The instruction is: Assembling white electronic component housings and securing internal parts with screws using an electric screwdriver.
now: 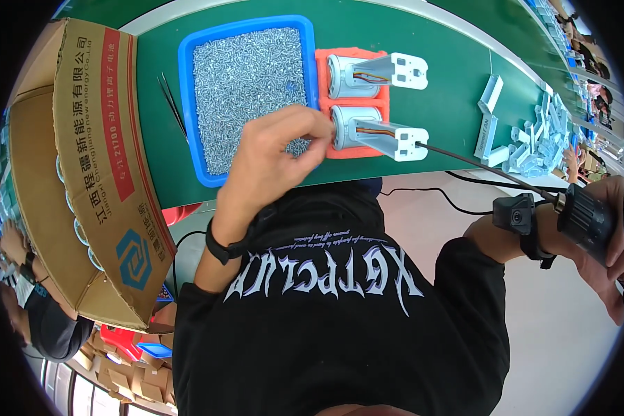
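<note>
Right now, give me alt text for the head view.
A person's left hand reaches over a blue tray of small screws toward a grey motor assembly on an orange pad; the right hand holds a black power screwdriver.

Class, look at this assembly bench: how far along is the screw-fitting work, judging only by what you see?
Done: cannot tell whether any screws are already in. In hand: the left hand reaches from the blue screw tray to the nearer motor unit on the orange pad; the right hand holds a black screwdriver, its tip at that unit's white bracket. Left: probably the farther unit, untouched.
</note>
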A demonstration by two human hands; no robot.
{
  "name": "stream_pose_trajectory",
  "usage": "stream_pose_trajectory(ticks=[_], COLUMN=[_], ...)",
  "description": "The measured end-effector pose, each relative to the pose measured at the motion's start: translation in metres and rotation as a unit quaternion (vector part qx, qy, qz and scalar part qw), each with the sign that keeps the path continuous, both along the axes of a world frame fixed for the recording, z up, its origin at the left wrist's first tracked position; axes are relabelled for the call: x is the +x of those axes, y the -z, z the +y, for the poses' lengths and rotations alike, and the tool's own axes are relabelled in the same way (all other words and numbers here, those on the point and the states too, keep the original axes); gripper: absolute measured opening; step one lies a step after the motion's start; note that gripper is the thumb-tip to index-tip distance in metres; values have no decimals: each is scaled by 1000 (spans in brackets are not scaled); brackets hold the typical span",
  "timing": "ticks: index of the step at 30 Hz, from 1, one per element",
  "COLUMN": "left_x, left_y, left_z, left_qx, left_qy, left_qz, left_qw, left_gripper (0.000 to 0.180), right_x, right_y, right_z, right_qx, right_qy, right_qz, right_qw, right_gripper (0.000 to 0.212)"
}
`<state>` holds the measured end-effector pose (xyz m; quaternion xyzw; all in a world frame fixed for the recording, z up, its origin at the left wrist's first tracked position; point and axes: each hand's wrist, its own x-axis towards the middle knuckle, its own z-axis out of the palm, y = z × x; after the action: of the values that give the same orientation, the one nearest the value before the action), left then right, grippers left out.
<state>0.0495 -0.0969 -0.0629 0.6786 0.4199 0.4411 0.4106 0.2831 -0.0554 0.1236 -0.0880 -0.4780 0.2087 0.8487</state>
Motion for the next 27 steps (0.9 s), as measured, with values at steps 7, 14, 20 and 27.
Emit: stream_pose_trajectory(ticks=[7,14,20,27], left_x=[31,39,41,45], left_y=[5,17,15,6], left_z=[-6,-5,-3,-6], left_qx=[-66,-126,-144,-27], left_qy=[-14,1,20,-21], left_qz=[-145,-268,-279,-188], left_qw=[987,955,949,982], left_gripper=[13,15,16,17], right_x=[3,0,-1,-7], right_y=[18,31,33,30], right_z=[2,3,4,4], right_qx=[-34,-25,-26,-27], right_qy=[-368,-375,-380,-385], right_qz=[-97,-53,-50,-46], right_qw=[924,925,923,921], right_gripper=[52,52,52,51])
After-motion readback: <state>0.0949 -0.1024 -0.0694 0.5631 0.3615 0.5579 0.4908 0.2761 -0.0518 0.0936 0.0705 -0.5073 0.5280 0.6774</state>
